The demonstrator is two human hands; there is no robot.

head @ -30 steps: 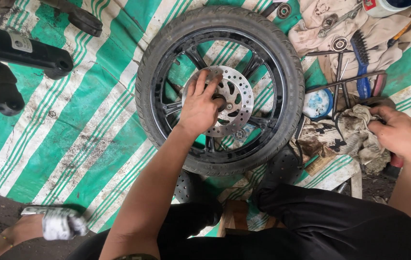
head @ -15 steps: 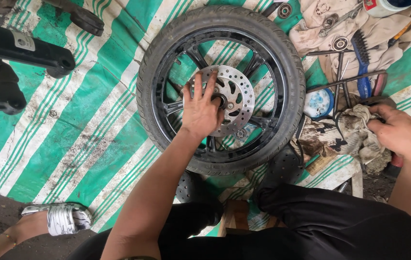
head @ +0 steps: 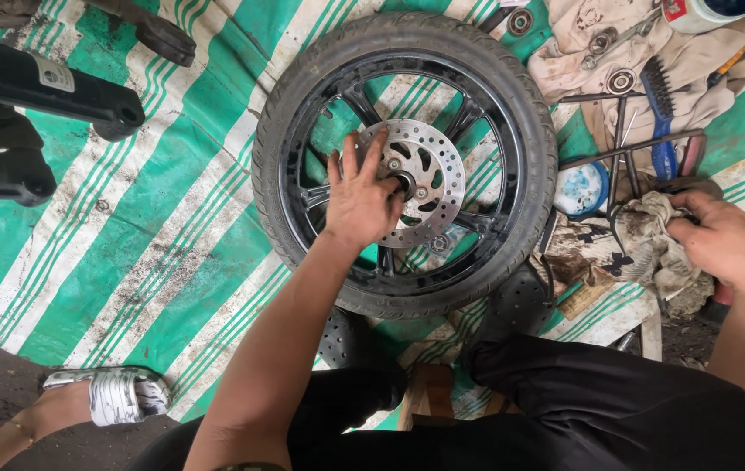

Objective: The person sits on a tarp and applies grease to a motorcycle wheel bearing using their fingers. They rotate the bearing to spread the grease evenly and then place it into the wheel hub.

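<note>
Left hand (head: 362,199) lay flat with fingers spread wide on the brake disc (head: 414,181) at the hub of a motorcycle wheel (head: 405,161), which lay flat on the green-and-white striped tarp (head: 128,253) just ahead of the knees. Right hand (head: 726,242) was closed on a dirty rag (head: 656,240) beside the tools, near a blue wire brush (head: 662,113). Wheel looked heavy and rigid, rubber tyre grippy, disc likely greasy and thin-edged, so best held by tyre or spokes.
</note>
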